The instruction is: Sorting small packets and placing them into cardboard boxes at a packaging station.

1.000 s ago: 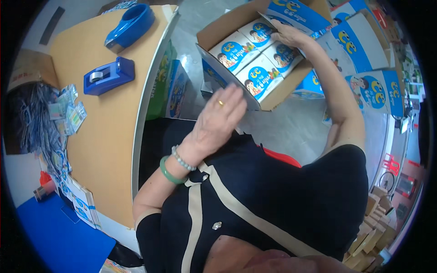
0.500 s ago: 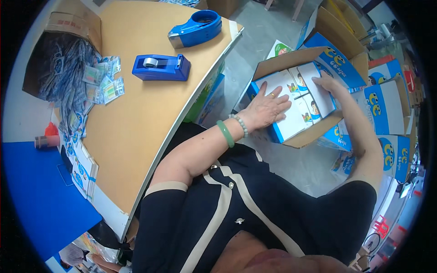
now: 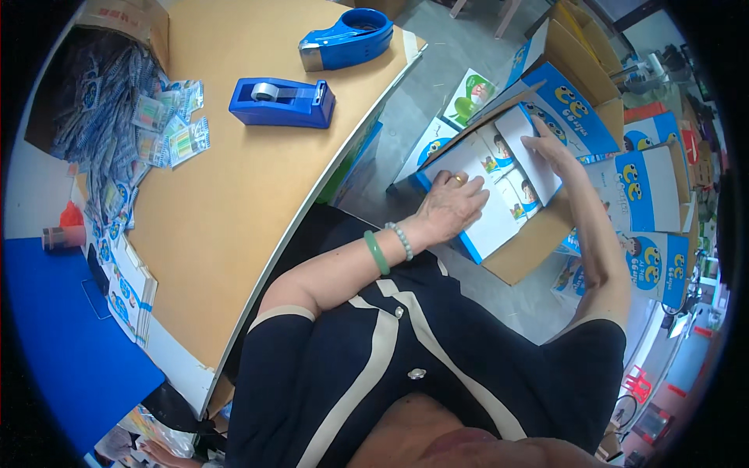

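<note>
Carton: we had the open carton (image 3: 537,240) right of centre in the frame, tilted, beside the bench (image 3: 234,210); we couldn't tell what held it up.
Contents: small printed boxes (image 3: 516,191) showed in the gap between two white flaps.
Left hand: our left hand (image 3: 452,207) lay palm down on the left flap (image 3: 488,228), fingers bent; couldn't tell if it gripped.
Right hand: our right hand (image 3: 552,152) was closed on the outer edge of the right flap (image 3: 540,175), thumb on the white face.
Bench: we had a blue tape dispenser (image 3: 300,111) at upper centre-left, a blue hand-held tape holder (image 3: 335,47) above it.
Sachets: we saw a heap (image 3: 101,101) spilling from a brown box (image 3: 133,19) at upper left.
Right side: we had more blue-and-white cartons (image 3: 651,187) stacked at the right of the frame.
</note>
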Demonstrator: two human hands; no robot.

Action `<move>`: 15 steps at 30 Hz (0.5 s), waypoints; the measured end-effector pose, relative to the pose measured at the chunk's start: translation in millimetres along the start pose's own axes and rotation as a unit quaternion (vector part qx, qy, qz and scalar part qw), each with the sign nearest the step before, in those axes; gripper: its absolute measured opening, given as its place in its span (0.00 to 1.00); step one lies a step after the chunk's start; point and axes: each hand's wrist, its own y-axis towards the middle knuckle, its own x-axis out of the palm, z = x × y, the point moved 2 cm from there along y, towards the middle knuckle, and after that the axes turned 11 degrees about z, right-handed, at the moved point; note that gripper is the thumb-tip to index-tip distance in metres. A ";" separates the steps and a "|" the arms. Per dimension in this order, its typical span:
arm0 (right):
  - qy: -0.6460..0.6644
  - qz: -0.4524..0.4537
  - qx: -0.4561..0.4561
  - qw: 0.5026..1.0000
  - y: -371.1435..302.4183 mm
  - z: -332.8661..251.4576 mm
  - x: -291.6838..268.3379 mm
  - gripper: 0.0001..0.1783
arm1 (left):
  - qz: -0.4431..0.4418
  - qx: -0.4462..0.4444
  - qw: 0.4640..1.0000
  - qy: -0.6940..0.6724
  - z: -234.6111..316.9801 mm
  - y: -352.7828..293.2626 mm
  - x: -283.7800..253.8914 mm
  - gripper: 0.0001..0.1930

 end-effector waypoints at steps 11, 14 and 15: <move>-0.517 -0.142 -0.265 0.801 80.0 -95.6 79.0 0.34 | -0.003 0.055 0.996 0.071 -15.6 3.3 -2.3 0.12; -0.303 0.399 -0.490 0.714 44.1 -51.3 111.7 0.19 | -0.008 0.036 0.992 0.119 -15.1 5.1 1.0 0.11; -0.266 0.368 -0.426 0.783 37.3 -48.7 114.9 0.22 | -0.008 0.045 0.992 0.115 -11.8 2.9 0.1 0.11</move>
